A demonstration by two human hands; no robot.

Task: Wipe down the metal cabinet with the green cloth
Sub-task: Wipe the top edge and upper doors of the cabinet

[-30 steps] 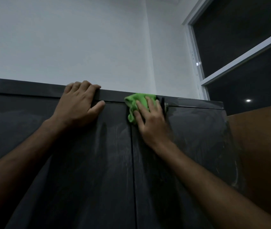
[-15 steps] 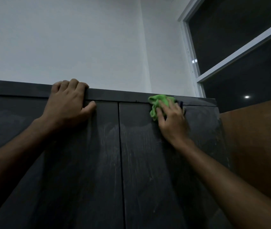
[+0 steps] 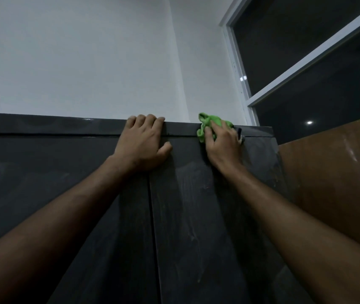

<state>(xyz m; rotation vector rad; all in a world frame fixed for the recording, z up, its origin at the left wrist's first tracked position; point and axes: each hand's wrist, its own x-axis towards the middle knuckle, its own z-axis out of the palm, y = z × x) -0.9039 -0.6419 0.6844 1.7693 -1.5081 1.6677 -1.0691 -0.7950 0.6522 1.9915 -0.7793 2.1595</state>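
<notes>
While the left hand [image 3: 143,145] hooks its curled fingers over the top edge of the metal cabinet [image 3: 65,172], thumb flat against the door front, the right hand [image 3: 222,145] presses the bunched green cloth [image 3: 209,123] against the cabinet's upper right edge, fingers bent over it

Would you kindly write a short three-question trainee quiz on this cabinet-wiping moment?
1. Which hand presses the green cloth against the metal cabinet?
2. True or false: the left hand hangs free of the cabinet.
3. The cloth sits near the cabinet's: A) top edge B) middle C) base?

Key: 1. The right hand. 2. False; its fingers hook over the top edge. 3. A.
</notes>
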